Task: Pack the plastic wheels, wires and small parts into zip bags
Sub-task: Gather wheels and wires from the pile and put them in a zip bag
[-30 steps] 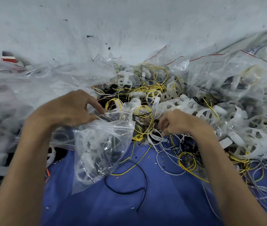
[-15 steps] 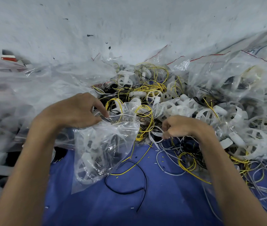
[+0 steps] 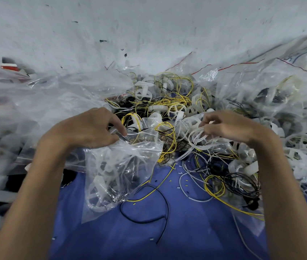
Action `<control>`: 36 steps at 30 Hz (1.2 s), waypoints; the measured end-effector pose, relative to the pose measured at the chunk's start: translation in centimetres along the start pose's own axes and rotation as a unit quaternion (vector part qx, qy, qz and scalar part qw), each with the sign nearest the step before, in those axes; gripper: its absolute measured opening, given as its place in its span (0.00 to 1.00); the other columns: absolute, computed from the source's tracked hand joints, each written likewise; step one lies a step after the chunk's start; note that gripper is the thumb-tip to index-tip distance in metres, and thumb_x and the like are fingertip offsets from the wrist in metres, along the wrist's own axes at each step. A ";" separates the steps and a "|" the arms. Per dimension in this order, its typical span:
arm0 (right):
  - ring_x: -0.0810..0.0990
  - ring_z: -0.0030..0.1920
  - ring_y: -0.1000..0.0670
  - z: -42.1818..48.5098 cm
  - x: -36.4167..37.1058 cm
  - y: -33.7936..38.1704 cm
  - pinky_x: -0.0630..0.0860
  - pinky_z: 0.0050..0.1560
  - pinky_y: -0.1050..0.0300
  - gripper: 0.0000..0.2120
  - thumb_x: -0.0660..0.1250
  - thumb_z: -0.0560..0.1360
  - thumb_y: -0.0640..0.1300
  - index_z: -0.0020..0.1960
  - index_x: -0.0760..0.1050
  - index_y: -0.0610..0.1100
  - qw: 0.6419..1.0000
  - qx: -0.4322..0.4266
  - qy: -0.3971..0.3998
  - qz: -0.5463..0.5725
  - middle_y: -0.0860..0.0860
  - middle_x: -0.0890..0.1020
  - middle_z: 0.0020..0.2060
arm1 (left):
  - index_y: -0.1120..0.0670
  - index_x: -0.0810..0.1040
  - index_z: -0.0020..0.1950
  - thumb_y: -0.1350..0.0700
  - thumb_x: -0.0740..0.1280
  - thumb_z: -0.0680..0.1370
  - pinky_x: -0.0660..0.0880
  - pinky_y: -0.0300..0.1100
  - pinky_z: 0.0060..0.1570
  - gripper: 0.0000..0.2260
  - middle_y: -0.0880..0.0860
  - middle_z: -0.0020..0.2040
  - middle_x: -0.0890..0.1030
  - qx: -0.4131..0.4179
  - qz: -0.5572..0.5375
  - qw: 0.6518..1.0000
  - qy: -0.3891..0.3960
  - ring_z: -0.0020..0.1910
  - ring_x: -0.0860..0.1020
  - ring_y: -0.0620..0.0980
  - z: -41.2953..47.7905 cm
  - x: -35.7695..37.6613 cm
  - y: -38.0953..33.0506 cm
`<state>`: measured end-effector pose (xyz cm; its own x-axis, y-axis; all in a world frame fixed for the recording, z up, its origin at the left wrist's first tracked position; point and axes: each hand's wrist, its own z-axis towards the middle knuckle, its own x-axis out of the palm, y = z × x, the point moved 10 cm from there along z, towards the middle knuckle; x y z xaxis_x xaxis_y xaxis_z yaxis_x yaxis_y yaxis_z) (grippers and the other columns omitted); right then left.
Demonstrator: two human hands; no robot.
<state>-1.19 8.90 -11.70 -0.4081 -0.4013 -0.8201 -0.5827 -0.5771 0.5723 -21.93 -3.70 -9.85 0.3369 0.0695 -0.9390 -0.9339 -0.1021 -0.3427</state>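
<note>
The zip bag [image 3: 119, 171] mouth is pinched by the left hand [image 3: 90, 128]; coiled white wires [image 3: 195, 136] are pinched by the right hand [image 3: 227, 126].

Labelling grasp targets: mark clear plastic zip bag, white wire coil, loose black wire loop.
clear plastic zip bag [image 3: 122, 166]: head view, bag's middle.
white wire coil [image 3: 193, 136]: head view, its loops.
loose black wire loop [image 3: 167, 205]: head view, right bend.
</note>
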 end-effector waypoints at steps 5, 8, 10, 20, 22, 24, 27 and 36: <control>0.79 0.38 0.52 0.1 -1.1 1.0 0.72 0.38 0.61 0.09 0.62 0.74 0.36 0.46 0.78 0.48 0.989 -0.052 -0.048 0.132 0.42 0.82 0.42 | 0.40 0.79 0.41 0.59 0.67 0.73 0.65 0.24 0.28 0.12 0.42 0.22 0.74 0.011 -0.002 1.000 -0.018 0.26 0.71 0.30 0.4 0.3 -0.5; 0.80 0.41 0.46 0.2 -1.2 0.8 0.75 0.43 0.54 0.13 0.61 0.76 0.36 0.47 0.81 0.50 0.980 -0.063 -0.040 0.182 0.41 0.82 0.48 | 0.41 0.80 0.42 0.59 0.67 0.72 0.64 0.26 0.28 0.11 0.46 0.25 0.71 0.015 0.000 0.999 -0.029 0.25 0.70 0.36 0.6 0.4 -0.8; 0.80 0.39 0.52 0.2 -1.1 0.9 0.76 0.40 0.60 0.13 0.61 0.77 0.37 0.47 0.81 0.51 0.978 -0.068 -0.032 0.194 0.46 0.83 0.47 | 0.42 0.81 0.44 0.59 0.66 0.72 0.64 0.25 0.29 0.11 0.46 0.28 0.71 0.021 0.001 0.999 -0.027 0.28 0.71 0.32 0.6 0.6 -1.1; 0.82 0.40 0.47 0.6 -1.0 -0.4 0.82 0.43 0.50 0.15 0.57 0.77 0.34 0.43 0.80 0.45 0.935 -0.014 -0.057 0.351 0.47 0.83 0.37 | 0.39 0.79 0.43 0.59 0.66 0.72 0.65 0.25 0.31 0.12 0.47 0.29 0.72 0.025 0.003 1.000 -0.008 0.29 0.71 0.32 0.6 0.8 -1.2; 0.83 0.36 0.49 0.5 -1.0 -0.2 0.81 0.37 0.56 0.16 0.55 0.77 0.32 0.41 0.79 0.44 0.918 -0.025 -0.050 0.393 0.46 0.83 0.36 | 0.41 0.79 0.48 0.58 0.66 0.73 0.65 0.25 0.32 0.12 0.44 0.31 0.70 0.031 0.008 0.999 0.025 0.31 0.70 0.28 0.5 1.5 -1.3; 0.82 0.34 0.53 0.4 -0.9 -0.2 0.79 0.35 0.60 0.17 0.55 0.77 0.31 0.40 0.80 0.44 0.911 -0.033 -0.041 0.410 0.48 0.83 0.35 | 0.40 0.78 0.51 0.57 0.65 0.74 0.64 0.28 0.31 0.12 0.43 0.32 0.69 0.032 0.017 0.998 0.059 0.31 0.69 0.26 0.3 2.3 -1.5; 0.81 0.37 0.54 0.2 -1.0 0.3 0.79 0.38 0.61 0.15 0.57 0.76 0.31 0.44 0.80 0.43 0.913 -0.058 -0.027 0.403 0.48 0.83 0.39 | 0.39 0.77 0.53 0.55 0.65 0.75 0.64 0.28 0.32 0.12 0.44 0.34 0.69 0.041 0.025 0.995 0.088 0.32 0.69 0.25 0.1 2.8 -1.8; 0.71 0.51 0.38 -0.3 0.5 4.8 0.68 0.53 0.47 0.15 0.72 0.66 0.36 0.50 0.81 0.48 0.912 -0.181 0.029 0.366 0.41 0.82 0.52 | 0.45 0.81 0.51 0.41 0.61 0.76 0.65 0.39 0.42 0.13 0.41 0.43 0.75 0.037 0.026 0.998 0.046 0.40 0.70 0.34 1.1 3.7 -3.3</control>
<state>-4.03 5.72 -9.37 -0.5512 -0.8041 -0.2227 0.1055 -0.3320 0.9374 -17.70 -2.05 -12.11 0.2938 -0.0257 -0.9555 -0.9556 -0.0300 -0.2931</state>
